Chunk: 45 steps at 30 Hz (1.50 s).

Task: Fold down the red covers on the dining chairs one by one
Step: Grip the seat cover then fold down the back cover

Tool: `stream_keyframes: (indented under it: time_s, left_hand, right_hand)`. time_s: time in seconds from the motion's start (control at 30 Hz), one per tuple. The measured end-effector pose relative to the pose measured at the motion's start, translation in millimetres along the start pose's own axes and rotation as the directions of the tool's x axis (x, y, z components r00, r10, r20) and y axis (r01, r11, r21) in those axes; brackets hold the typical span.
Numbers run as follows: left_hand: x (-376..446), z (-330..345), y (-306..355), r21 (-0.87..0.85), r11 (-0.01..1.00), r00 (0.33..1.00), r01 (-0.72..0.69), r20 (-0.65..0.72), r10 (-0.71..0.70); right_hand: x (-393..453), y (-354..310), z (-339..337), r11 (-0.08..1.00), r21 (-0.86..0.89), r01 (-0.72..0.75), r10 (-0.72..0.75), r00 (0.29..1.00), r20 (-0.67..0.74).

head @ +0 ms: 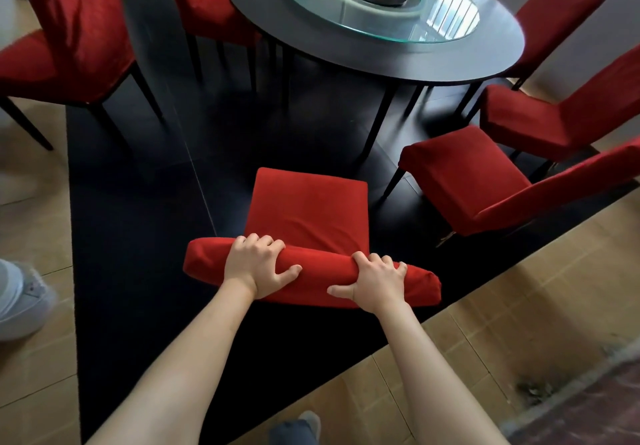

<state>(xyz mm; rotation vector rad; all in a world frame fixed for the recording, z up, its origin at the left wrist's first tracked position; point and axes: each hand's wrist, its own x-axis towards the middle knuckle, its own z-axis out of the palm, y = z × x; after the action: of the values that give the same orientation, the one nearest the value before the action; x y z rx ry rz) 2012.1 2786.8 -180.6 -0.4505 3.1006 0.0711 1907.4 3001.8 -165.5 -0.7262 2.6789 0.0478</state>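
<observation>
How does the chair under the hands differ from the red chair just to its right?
The near chair is gripped at its backrest top by the left hand and right hand; the right chair is untouched. The near chair faces the table squarely; the right chair sits angled. Both wear red covers.
</observation>
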Motion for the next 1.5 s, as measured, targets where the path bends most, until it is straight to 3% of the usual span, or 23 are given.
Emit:
stream_keyframes:
  time_s: [1.03, 1.5]
  left_hand:
    - [229, -5, -21, 0.013, 1.000, 1.000, -0.004, 0.024, 0.004]
    - [283, -8, -25, 0.035, 0.999, 0.999, 0.012, 0.047, -0.014]
  right_hand:
    - [210, 30, -79, 0.998, 0.017, -0.053, 0.052, 0.999, 0.013]
    - [265, 38, -95, 0.998, 0.038, -0.058, 0.058, 0.998, 0.008]
